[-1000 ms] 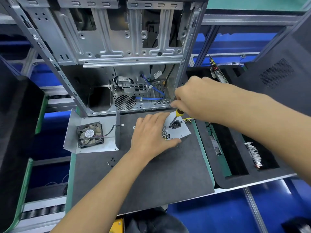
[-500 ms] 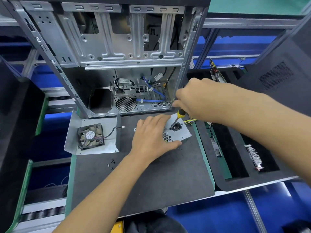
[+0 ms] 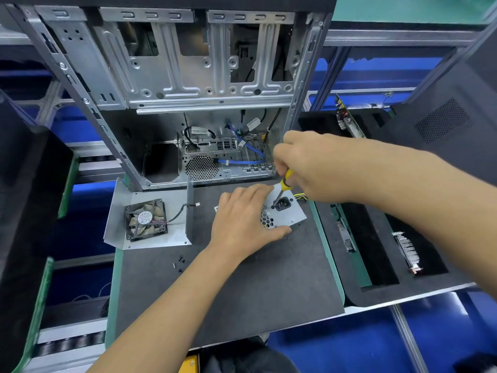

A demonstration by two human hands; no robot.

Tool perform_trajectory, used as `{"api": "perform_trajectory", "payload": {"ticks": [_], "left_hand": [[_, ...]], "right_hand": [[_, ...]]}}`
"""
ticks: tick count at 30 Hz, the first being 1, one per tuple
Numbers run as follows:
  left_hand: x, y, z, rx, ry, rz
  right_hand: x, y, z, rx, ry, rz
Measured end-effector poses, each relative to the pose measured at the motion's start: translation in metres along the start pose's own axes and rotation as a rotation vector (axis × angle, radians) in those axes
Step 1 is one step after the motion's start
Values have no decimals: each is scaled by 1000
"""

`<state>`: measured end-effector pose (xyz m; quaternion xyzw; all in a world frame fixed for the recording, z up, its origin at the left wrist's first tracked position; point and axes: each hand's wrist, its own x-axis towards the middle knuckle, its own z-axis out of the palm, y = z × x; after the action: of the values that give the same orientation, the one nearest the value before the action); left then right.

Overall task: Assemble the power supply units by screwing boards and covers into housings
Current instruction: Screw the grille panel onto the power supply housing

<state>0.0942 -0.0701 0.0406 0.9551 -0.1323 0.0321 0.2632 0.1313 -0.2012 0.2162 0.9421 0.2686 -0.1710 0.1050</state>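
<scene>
Little had shifted since a second earlier — the screwdriver (image 3: 284,187) had tilted a touch and its tip sat at a screw just left of the power socket (image 3: 283,205) on the power supply unit (image 3: 289,211). That unit lay on the dark mat of the bench (image 3: 242,292), right in front of the open computer case (image 3: 188,90). The right hand (image 3: 309,165) had its grip curled round the yellow handle from above, presumably to bear down while turning. The left hand (image 3: 242,222) rested over the housing, fingers spread and thumb hooked along the near edge — I took that as bracing so the box would not twist. Loose screws (image 3: 178,262) lay near the fan cover (image 3: 146,219), within easy reach.
</scene>
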Motion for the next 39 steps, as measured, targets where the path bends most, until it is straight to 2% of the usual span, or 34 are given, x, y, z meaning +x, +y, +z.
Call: {"api": "perform_trajectory", "payload": {"ticks": [2, 6, 10, 12, 14, 18, 20, 22, 27, 30, 31, 36, 39], "left_hand": [[0, 0, 0, -9, 2, -4], [-1, 0, -1, -7, -3, 2], [0, 0, 1, -7, 1, -4], [0, 0, 0, -4, -2, -6], [-1, 0, 0, -9, 1, -7], [-1, 0, -1, -3, -7, -12], [-1, 0, 0, 2, -3, -4], [-1, 0, 0, 0, 1, -1], [-1, -1, 0, 2, -2, -3], [-1, -1, 0, 6, -1, 4], [-1, -1, 1, 8, -4, 4], [-1, -1, 1, 7, -11, -4], [-1, -1, 1, 13, -11, -1]], "right_hand": [[1, -2, 2, -101, 58, 39], [-4, -1, -2, 102, 14, -22], [1, 1, -1, -79, 14, 78], [-1, 2, -2, -27, -31, 78], [-4, -1, -4, 84, -31, 0], [-1, -3, 0, -96, 17, 45], [-4, 1, -1, -9, -16, 78], [-4, 2, 0, 114, -11, 11], [-1, 3, 4, -74, 54, 48], [-6, 4, 1, 170, 14, -21], [-7, 3, 1, 170, 11, -46], [1, 1, 0, -155, 14, 34], [-3, 5, -6, 74, -65, 12]]}}
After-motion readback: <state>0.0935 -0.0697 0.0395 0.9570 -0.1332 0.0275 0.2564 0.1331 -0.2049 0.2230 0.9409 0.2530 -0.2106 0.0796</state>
